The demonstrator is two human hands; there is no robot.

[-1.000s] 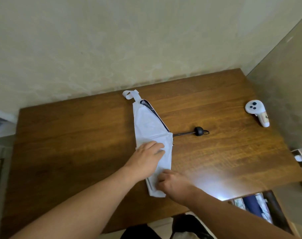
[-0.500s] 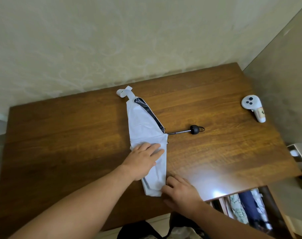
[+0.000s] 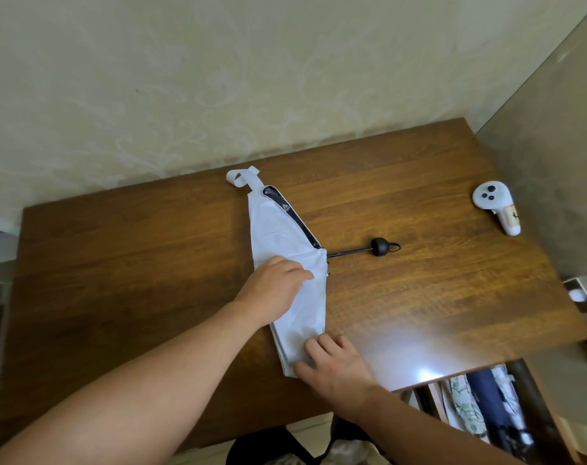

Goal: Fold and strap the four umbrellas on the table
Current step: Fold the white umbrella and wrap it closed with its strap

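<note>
A white umbrella [image 3: 282, 236] with a dark lining lies flattened on the wooden table [image 3: 117, 270], its canopy folded into a long strip. Its white strap [image 3: 240, 176] curls at the far end, and its thin black shaft with a round black handle [image 3: 379, 246] sticks out to the right. My left hand [image 3: 275, 286] presses flat on the middle of the fabric with straight fingers. My right hand [image 3: 332, 364] rests on the strip's near end, fingers spread over the cloth.
A white game controller [image 3: 495, 203] lies at the table's far right. Below the table's near right edge, several folded umbrellas [image 3: 480, 407], patterned and navy, sit in a lower space. A wall runs behind the table.
My right hand has slid a little along the near end of the fabric. My left hand stays pressed on the canopy. The view has shifted slightly.
</note>
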